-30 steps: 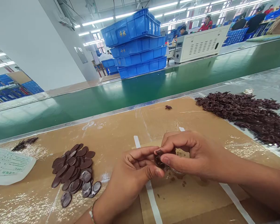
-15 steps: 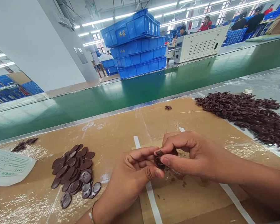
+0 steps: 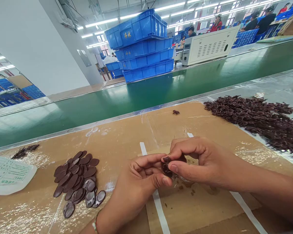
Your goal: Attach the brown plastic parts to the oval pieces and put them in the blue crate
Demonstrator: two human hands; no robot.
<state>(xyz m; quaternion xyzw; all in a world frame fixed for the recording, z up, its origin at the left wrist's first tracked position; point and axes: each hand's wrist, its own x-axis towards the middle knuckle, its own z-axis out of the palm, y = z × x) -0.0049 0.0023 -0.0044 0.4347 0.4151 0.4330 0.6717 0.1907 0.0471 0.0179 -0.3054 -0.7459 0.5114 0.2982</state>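
Between my hands is a brown oval disc (image 3: 166, 169), much of it covered by fingers. My left hand (image 3: 146, 177) pinches its left side between thumb and fingers. On its right side, my right hand (image 3: 197, 159) has thumb and forefinger closed at the upper edge, where a small dark brown piece (image 3: 166, 159) shows; I cannot tell whether it is joined to the disc. Another brown rounded shape and a clear rim sit partly hidden under my right hand. Left of my hands lies a pile of brown oval discs (image 3: 74, 177), several with shiny recessed faces.
A heap of dark brown twig-like pieces (image 3: 254, 120) lies at the right, with a small clump (image 3: 176, 112) nearer the middle. A printed white sheet (image 3: 11, 175) is at the left. Beyond the brown table covering (image 3: 122, 136) run a green belt (image 3: 92, 107) and stacked blue crates (image 3: 146, 55).
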